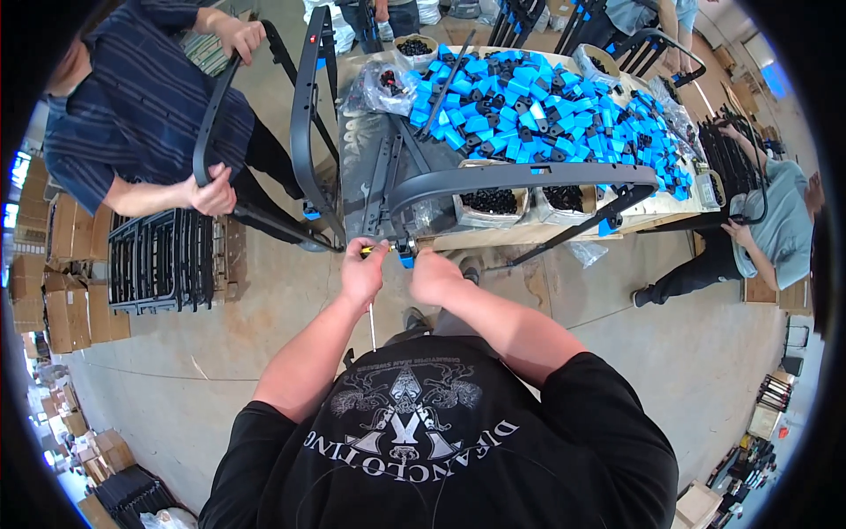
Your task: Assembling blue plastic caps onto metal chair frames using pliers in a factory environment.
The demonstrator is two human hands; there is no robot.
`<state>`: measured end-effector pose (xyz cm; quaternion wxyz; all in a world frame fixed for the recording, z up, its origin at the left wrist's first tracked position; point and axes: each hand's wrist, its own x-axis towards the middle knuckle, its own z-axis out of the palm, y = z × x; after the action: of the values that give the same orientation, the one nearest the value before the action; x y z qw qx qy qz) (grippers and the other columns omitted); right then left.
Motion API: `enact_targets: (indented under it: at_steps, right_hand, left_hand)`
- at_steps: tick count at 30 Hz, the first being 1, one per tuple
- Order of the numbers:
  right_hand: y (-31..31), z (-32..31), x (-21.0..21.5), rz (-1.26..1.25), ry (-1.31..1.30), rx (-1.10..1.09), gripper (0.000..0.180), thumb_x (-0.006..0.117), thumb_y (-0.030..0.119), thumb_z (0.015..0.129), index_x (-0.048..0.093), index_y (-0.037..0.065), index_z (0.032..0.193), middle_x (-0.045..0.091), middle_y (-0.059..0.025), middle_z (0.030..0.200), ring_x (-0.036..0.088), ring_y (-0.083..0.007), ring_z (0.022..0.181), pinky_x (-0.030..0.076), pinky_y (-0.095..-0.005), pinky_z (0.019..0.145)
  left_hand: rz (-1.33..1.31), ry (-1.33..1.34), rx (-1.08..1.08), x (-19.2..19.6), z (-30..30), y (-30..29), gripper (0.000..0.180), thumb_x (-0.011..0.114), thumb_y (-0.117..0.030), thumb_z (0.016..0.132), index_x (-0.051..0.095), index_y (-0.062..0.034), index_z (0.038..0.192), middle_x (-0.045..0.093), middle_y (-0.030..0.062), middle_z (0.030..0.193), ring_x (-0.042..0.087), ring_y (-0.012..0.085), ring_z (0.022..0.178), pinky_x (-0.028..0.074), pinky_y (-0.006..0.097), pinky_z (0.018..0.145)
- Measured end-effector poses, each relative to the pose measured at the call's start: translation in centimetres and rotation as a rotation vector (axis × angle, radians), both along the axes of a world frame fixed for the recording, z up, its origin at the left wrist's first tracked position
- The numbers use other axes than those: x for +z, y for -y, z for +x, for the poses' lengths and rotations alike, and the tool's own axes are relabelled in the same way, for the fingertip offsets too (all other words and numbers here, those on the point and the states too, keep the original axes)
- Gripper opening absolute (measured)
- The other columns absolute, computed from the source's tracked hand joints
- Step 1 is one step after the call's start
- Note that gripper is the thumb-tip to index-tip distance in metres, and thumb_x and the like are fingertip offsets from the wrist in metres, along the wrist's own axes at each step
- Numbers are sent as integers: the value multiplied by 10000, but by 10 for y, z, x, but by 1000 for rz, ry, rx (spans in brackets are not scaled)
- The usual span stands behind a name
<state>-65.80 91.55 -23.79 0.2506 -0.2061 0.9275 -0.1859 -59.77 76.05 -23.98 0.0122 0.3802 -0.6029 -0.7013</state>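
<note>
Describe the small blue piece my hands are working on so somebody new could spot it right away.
Start at the table heaped with blue and black parts. A curved dark grey frame lies along its near edge. At that frame's near left end, between the left hand and right hand, sits the blue piece, alone and fixed on the frame, not in the heap.

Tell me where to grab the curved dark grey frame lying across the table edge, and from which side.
Grip the curved dark grey frame on its bare top bar, mid-span, coming from the near table edge. That stretch is open and roughly level, while the left end is taken up by the left hand, the right hand and a small blue plastic fitting. The heap of blue and black plastic parts probably blocks the far side.
</note>
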Motion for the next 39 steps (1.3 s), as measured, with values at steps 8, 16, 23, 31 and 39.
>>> enact_targets:
  at_steps: [8,16,23,31,39]
  right_hand:
    - [4,2,29,45,107,-82,321,637,199,899,621,-77,1061,690,-204,931,704,-334,825,577,-442,821]
    - [-1,6,1,-129,60,-19,294,555,207,951,601,-72,1029,682,-199,953,723,-380,815,585,-569,604]
    - [1,-13,56,-339,945,-246,348,562,190,920,591,-133,1046,696,-282,988,727,-385,839,602,-503,644]
    - [1,-14,64,-504,1216,-452,231,603,176,905,596,0,1054,642,-134,827,685,-306,683,572,-525,583]
    - [3,-9,78,-431,1157,-415,305,555,158,914,570,-110,1058,688,-291,986,727,-399,744,586,-483,614]
  left_hand:
    - [64,57,-19,23,-5,-1,222,693,-233,974,486,-155,994,417,-50,590,337,55,413,230,254,360]
    - [83,57,-25,24,-7,-3,210,684,-232,981,488,-155,983,411,-52,582,327,52,414,221,259,360]
    - [91,2,32,18,3,3,212,688,-227,978,486,-162,989,413,-49,583,324,53,416,212,259,359]
    - [94,-18,39,12,12,4,205,698,-224,972,509,-146,986,442,-46,600,338,54,414,223,267,361]
    - [104,-22,49,17,9,7,204,711,-225,963,535,-123,976,455,-45,596,355,60,412,241,279,361]
